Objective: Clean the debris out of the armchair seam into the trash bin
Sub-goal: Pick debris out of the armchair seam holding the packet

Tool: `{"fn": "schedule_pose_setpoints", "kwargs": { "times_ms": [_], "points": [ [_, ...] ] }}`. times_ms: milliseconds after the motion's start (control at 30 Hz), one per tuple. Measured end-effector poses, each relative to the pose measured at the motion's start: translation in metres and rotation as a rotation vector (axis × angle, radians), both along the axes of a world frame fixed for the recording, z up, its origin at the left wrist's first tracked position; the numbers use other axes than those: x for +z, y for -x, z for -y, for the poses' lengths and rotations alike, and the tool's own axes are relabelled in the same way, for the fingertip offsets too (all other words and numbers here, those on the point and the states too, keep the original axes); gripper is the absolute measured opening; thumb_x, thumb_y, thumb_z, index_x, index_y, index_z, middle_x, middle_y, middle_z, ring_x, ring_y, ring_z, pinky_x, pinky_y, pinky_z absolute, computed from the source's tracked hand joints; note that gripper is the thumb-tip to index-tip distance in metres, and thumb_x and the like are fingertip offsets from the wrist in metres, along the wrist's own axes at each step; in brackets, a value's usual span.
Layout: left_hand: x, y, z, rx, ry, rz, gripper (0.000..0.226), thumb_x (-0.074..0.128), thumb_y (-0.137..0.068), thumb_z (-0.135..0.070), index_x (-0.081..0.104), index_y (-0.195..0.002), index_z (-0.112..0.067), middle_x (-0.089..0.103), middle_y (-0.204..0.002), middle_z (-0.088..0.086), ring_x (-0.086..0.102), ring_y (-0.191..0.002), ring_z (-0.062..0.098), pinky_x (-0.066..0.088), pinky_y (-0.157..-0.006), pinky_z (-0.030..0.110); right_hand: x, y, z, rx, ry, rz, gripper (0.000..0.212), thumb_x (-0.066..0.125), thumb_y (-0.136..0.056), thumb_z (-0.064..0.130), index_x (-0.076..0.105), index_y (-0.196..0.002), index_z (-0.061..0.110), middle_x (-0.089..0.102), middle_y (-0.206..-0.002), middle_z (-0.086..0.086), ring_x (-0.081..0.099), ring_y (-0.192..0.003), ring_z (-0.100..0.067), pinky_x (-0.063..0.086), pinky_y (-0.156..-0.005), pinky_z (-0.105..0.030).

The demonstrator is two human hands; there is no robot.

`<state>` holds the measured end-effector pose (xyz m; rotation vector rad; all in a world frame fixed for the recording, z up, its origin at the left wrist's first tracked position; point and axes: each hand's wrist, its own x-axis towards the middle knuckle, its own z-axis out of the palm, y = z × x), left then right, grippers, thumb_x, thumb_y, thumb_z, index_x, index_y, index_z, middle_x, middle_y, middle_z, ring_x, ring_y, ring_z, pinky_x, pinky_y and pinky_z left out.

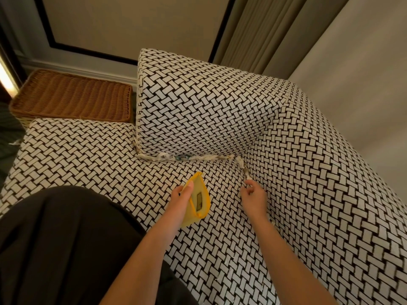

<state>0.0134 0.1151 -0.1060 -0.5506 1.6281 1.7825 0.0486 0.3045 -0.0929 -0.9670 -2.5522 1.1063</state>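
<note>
**A:** Start at the right hand (253,198); thumb and fingertips (248,184) are pinched shut on the near end of a strip of white shredded-paper debris (246,173), just where it pokes out of the side seam (241,164).

**B:** And the left hand (184,194)?

**A:** Curled round the rim of a flat yellow pouch with a pale panel (198,202); it's held just beside the right hand, above the seat (110,155); I read it as the catcher for the bits.

**B:** How will that stuff handle?

**A:** Featherweight, soft, and likely to tear; it looks like twisted tissue wedged into the fabric, so I'd judge a low pinch close to the seam and a slow pull along it beats a yank; grab only the tip and it probably rips, leaving the rest buried.

**B:** More to fetch?

**A:** Plenty; a longer rope of white shreds with a bluish fleck (174,157) lies along the back seam, under the black-and-white basket-weave back cushion (198,102); a few loose white flakes (218,277) sit on the seat nearer the camera.

**B:** The bin?

**A:** A brown wicker basket (72,95) stands past the far end of the seat on the left, well apart from both hands; whether that's the trash bin, I cannot tell.
</note>
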Motion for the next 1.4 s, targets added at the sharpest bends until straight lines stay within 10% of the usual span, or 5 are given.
{"fn": "schedule_pose_setpoints", "kwargs": {
  "times_ms": [400,767,933,1233,1400],
  "points": [
    [-0.008,0.016,-0.010,0.004,0.107,0.043,0.055,0.036,-0.096,-0.042,0.034,-0.139,-0.009,0.040,-0.138,0.017,0.039,-0.124,0.033,0.031,-0.101,0.040,-0.010,0.037,-0.032,0.002,-0.196,0.329,0.033,0.048,-0.095,0.034,0.048,-0.122,0.014,0.059,-0.105,-0.007,0.050,-0.078,-0.017,0.040,-0.067,-0.027],
    [-0.011,0.016,-0.010,-0.008,0.095,0.024,0.056,0.037,-0.095,-0.044,0.034,-0.139,-0.009,0.041,-0.137,0.017,0.041,-0.118,0.033,0.031,-0.100,0.041,-0.010,0.048,-0.041,0.032,-0.049,0.477,0.043,0.047,-0.093,0.037,0.052,-0.128,0.013,0.058,-0.090,-0.006,0.054,-0.081,-0.022,0.046,-0.068,-0.031],
    [-0.010,0.016,-0.012,0.012,0.103,0.037,0.055,0.038,-0.096,-0.041,0.034,-0.139,-0.007,0.040,-0.138,0.018,0.039,-0.124,0.034,0.032,-0.099,0.039,-0.010,0.050,-0.046,-0.049,0.161,0.345,0.042,0.059,-0.089,0.027,0.056,-0.124,0.005,0.059,-0.089,-0.006,0.054,-0.078,-0.018,0.048,-0.079,-0.030],
    [-0.011,0.018,-0.013,0.003,0.122,0.059,0.051,0.037,-0.096,-0.039,0.035,-0.138,-0.010,0.037,-0.140,0.017,0.037,-0.126,0.034,0.032,-0.100,0.040,-0.016,0.021,-0.017,-0.089,-0.227,0.072,0.021,0.054,-0.093,0.017,0.068,-0.105,0.009,0.066,-0.081,-0.007,0.050,-0.057,-0.014,0.041,-0.051,-0.021],
    [-0.011,0.017,-0.012,-0.008,0.127,0.055,0.053,0.036,-0.096,-0.042,0.034,-0.138,-0.011,0.038,-0.139,0.017,0.038,-0.125,0.033,0.032,-0.099,0.040,-0.003,0.009,0.007,-0.028,0.078,-0.136,0.017,0.054,-0.092,0.018,0.063,-0.084,0.006,0.047,-0.058,0.002,0.033,-0.046,-0.009,0.027,-0.039,-0.015]
  ]
}}
